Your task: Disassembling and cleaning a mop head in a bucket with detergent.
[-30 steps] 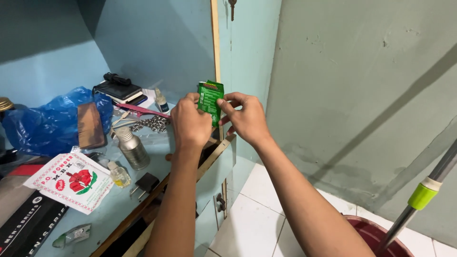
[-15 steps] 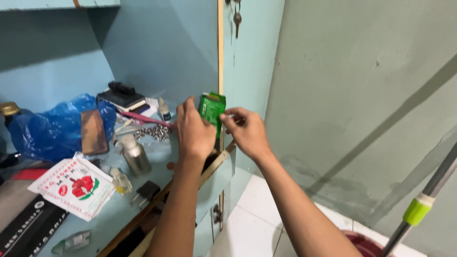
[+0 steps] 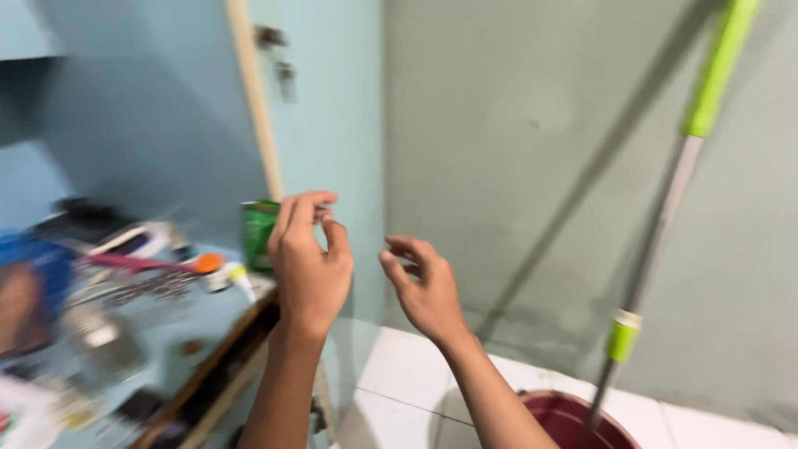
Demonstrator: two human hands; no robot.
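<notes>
The picture is motion-blurred. A small green packet (image 3: 256,233) stands upright at the front right corner of the light blue shelf (image 3: 179,333). My left hand (image 3: 309,268) is just right of it and hides its right edge, with the fingers loosely curled and nothing between them. My right hand (image 3: 426,291) hovers beside the left one, off the shelf and above the tiled floor. It has its palm turned inward, its fingers apart, and it holds nothing.
The shelf holds blurred clutter: a pink stick-like item (image 3: 133,264), a metal chain (image 3: 158,284) and a blue bag (image 3: 29,274). Keys (image 3: 287,76) hang on the cabinet door. A mop pole with green grips (image 3: 622,341) leans in a maroon bucket (image 3: 565,416) on the white tiles.
The view swung right and blurred. Both hands came off the green packet, which now stands on the shelf corner. My right hand pulled away to the right and opened.
</notes>
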